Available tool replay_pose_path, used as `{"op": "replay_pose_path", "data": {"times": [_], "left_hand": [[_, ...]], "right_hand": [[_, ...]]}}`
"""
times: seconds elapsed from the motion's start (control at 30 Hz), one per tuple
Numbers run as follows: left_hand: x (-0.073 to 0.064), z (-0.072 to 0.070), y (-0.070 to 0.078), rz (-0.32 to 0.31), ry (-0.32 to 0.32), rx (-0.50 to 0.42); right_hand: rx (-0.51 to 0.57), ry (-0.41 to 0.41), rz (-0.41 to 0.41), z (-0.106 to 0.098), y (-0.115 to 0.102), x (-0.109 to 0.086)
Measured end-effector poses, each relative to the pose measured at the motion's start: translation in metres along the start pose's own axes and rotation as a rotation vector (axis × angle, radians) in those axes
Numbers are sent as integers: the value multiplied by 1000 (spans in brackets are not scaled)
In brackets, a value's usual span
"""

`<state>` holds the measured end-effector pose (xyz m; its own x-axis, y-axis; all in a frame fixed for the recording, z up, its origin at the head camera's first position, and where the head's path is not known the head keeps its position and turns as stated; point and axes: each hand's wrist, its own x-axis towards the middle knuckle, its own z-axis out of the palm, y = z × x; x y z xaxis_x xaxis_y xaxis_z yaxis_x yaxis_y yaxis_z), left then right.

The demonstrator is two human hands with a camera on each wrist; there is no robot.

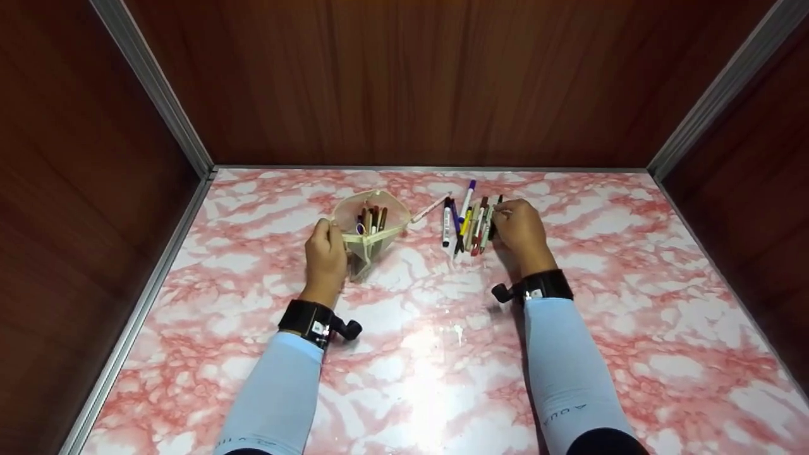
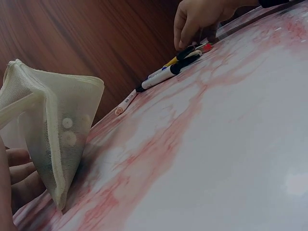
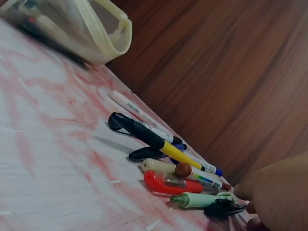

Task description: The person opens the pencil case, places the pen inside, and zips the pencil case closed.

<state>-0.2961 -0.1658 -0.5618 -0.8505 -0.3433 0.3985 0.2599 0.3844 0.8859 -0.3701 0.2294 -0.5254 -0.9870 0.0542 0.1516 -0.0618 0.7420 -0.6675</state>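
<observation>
My left hand (image 1: 327,253) grips the near left rim of a cream mesh pouch (image 1: 385,235), its mouth spread open. Several pens and pencils (image 1: 373,220) stand inside it. In the left wrist view the fingers (image 2: 26,180) curl behind the pouch's side. To the right, my right hand (image 1: 521,230) is at the right edge of a loose row of pens, fingertips pinching the end of a black pen (image 3: 222,209). Beside that pen lie a light green pen (image 3: 199,200), a red pen (image 3: 171,183) and a yellow-and-black pen (image 3: 156,139).
A whitish pen (image 1: 431,207) lies slanted between the pouch and the row. A white marker with a black cap (image 1: 447,224) forms the row's left end, and a purple-capped one (image 1: 468,201) points away. Wooden panels (image 1: 404,82) wall the pink marbled table (image 1: 404,354).
</observation>
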Motion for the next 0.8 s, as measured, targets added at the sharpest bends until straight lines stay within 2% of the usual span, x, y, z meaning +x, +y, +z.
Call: {"op": "replay_pose_path", "data": {"times": [0.3,0.5,0.8], "left_hand": [[-1,0,2,-26,-10,9],[-1,0,0,-23,-10,14],[-1,0,-1,-18,-15,22]], "right_hand": [[-15,-40,-28,1,5,2],[-22,-9,9,-2,6,-3],[-111,10,87,-7,2,-7]]}}
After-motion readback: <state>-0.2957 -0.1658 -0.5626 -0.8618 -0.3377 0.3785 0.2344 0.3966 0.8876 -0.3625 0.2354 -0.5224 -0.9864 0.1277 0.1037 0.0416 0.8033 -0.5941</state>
